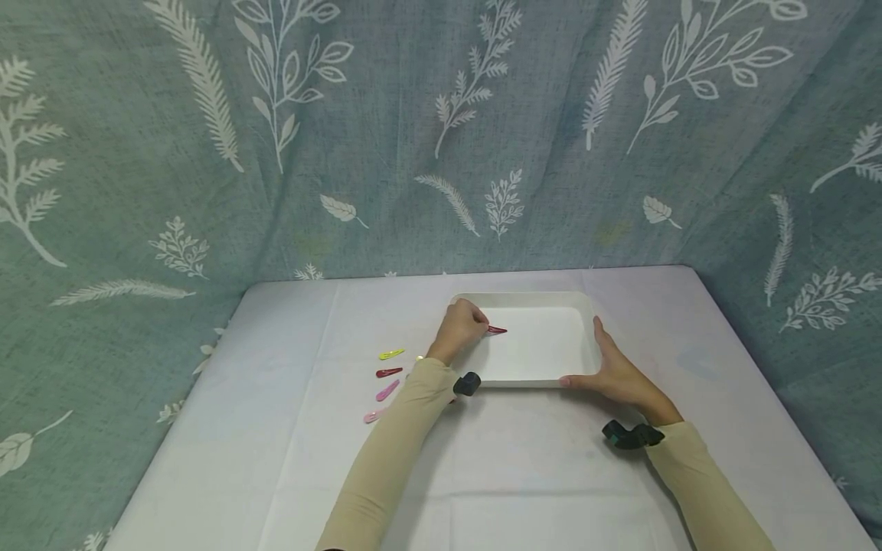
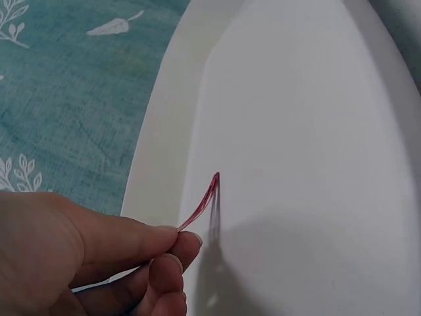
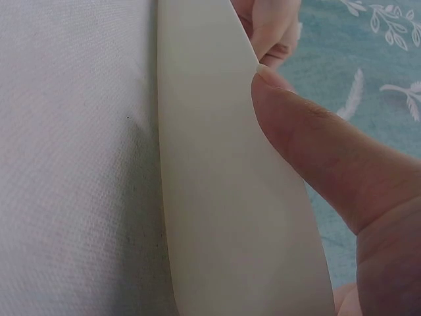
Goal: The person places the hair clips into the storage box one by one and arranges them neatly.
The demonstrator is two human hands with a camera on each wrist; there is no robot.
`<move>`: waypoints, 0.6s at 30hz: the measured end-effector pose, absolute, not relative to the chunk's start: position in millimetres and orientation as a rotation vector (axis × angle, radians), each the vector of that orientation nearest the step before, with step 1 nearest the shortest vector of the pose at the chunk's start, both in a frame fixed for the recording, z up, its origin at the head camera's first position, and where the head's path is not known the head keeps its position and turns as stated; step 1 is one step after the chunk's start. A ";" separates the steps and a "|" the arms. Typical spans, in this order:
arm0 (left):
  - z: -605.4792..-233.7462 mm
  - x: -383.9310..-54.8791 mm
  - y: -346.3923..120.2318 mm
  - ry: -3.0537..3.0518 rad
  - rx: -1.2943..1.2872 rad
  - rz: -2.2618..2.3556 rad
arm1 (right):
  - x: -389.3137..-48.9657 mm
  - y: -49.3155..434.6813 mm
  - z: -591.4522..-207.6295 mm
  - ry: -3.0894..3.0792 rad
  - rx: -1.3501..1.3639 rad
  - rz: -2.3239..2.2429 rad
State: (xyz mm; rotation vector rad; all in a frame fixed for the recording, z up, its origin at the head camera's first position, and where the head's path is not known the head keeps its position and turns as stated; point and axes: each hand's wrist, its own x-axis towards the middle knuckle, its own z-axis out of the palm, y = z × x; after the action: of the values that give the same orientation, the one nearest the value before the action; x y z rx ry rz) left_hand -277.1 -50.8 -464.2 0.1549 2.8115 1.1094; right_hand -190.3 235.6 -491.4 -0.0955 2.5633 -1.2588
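Note:
My left hand (image 1: pixel 460 330) pinches one end of a red snap hair clip (image 2: pixel 206 201) between thumb and fingertips. The clip's pointed end sticks out over the floor of a white rectangular tray (image 1: pixel 537 348) and casts a thin shadow there. At the tray's front right corner, my right hand (image 1: pixel 618 376) holds it, thumb at the front rim and fingers along the right side. Seen from the right wrist, the thumb (image 3: pixel 296 122) rests on the edge of the tray's wall (image 3: pixel 217 171). No other clip shows inside the tray.
Left of the tray, a yellow clip (image 1: pixel 391 354), a dark red clip (image 1: pixel 389 373), a pink clip (image 1: pixel 387 391) and a light pink clip (image 1: pixel 374 416) lie on the white tablecloth (image 1: pixel 289 428). The left sleeve passes close beside them. Leaf-patterned cloth (image 1: pixel 386 115) hangs behind the table.

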 end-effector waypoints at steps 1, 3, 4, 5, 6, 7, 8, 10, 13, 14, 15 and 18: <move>-464.5 -277.1 -50.6 2.819 0.157 1.102 | -190.4 235.6 -491.4 2.562 -0.095 -1.259; -464.5 -277.2 -50.1 2.831 0.158 1.089 | -190.4 235.7 -491.2 2.561 -0.098 -1.259; -464.2 -277.0 -49.8 2.835 0.157 1.084 | -190.4 235.6 -491.0 2.561 -0.099 -1.258; -463.9 -276.9 -49.6 2.837 0.156 1.081 | -190.5 235.6 -491.0 2.563 -0.101 -1.258; -463.6 -276.6 -49.4 2.838 0.156 1.079 | -190.6 235.6 -491.1 2.566 -0.101 -1.255; -463.4 -276.5 -49.2 2.839 0.160 1.075 | -190.7 235.6 -491.2 2.570 -0.102 -1.251; -463.0 -276.2 -48.9 2.839 0.163 1.072 | -190.7 235.6 -491.3 2.573 -0.104 -1.250; -462.8 -275.6 -48.3 2.841 0.170 1.060 | -190.8 235.6 -491.6 2.577 -0.104 -1.246; -463.2 -275.2 -47.1 2.847 0.166 1.032 | -190.7 235.7 -492.1 2.580 -0.105 -1.246; -463.2 -274.9 -46.6 2.850 0.161 1.022 | -190.7 235.8 -492.3 2.580 -0.105 -1.246; -463.5 -274.8 -46.1 2.853 0.154 1.010 | -190.6 235.9 -492.6 2.581 -0.105 -1.245; -463.9 -274.2 -44.9 2.854 0.135 0.994 | -190.4 236.2 -493.0 2.581 -0.108 -1.245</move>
State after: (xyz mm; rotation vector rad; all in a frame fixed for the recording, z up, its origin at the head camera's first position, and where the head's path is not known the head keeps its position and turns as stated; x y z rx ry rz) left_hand -274.2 -44.9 -463.9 0.1346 2.8536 0.9937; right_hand -190.4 236.2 -493.0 -0.1077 2.5812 -1.2453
